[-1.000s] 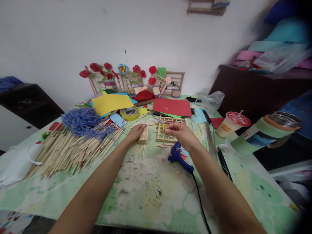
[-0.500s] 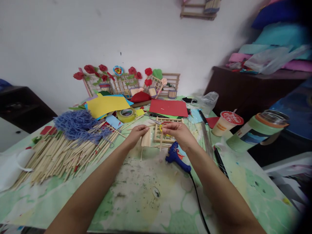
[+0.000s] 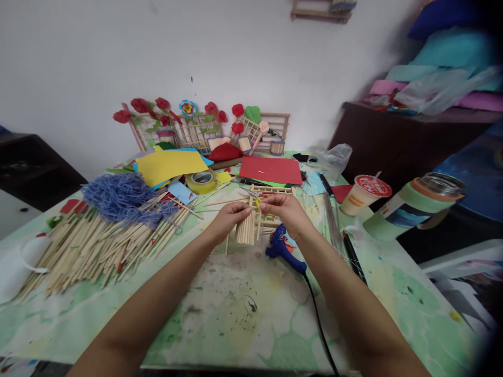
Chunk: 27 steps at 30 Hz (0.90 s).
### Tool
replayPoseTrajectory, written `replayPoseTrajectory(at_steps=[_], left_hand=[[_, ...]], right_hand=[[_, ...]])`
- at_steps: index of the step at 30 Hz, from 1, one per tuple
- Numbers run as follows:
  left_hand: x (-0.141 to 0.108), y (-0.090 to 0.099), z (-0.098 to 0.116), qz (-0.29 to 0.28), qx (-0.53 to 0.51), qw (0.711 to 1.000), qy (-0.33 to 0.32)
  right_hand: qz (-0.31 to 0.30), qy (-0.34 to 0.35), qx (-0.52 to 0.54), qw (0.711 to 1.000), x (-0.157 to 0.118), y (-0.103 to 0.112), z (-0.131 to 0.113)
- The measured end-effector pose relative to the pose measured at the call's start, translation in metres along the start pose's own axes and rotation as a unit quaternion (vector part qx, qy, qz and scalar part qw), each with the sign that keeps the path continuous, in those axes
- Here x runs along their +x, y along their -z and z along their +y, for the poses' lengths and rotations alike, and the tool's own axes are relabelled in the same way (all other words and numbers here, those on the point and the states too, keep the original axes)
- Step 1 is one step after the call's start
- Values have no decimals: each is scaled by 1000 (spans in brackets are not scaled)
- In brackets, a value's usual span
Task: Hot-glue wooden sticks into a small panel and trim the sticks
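My left hand pinches a small flat panel of pale wooden sticks laid side by side. Its lower end hangs above the table. In the fingertips of my right hand is a single short wooden stick, pointing down close beside the panel. Behind my right fingers, scissors with yellow handles are partly hidden; they appear to rest on a wooden lattice frame. A blue glue gun lies just below my right hand, its black cord running toward the table's front edge.
Loose wooden sticks and tangled blue yarn cover the left side. Yellow paper, tape and red paper lie behind. A sealed cup and a green bottle stand at right.
My left hand has moved slightly right with the stick panel, bringing it nearer the single stick. My right hand stays in about the same place. The view has shifted slightly.
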<state>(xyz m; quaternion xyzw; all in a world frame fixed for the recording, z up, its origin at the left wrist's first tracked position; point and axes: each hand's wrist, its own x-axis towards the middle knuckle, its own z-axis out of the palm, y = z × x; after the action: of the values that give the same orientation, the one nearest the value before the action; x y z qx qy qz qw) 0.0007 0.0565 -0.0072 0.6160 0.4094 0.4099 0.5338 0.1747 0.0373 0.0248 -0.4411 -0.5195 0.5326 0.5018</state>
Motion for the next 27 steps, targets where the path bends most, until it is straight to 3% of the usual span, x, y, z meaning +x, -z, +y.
replayPoseTrajectory(at_steps=[27], left_hand=[[-1,1,1,-2,-48,999,7]], right_hand=[[8,-10,-53,998,8,-6,20]])
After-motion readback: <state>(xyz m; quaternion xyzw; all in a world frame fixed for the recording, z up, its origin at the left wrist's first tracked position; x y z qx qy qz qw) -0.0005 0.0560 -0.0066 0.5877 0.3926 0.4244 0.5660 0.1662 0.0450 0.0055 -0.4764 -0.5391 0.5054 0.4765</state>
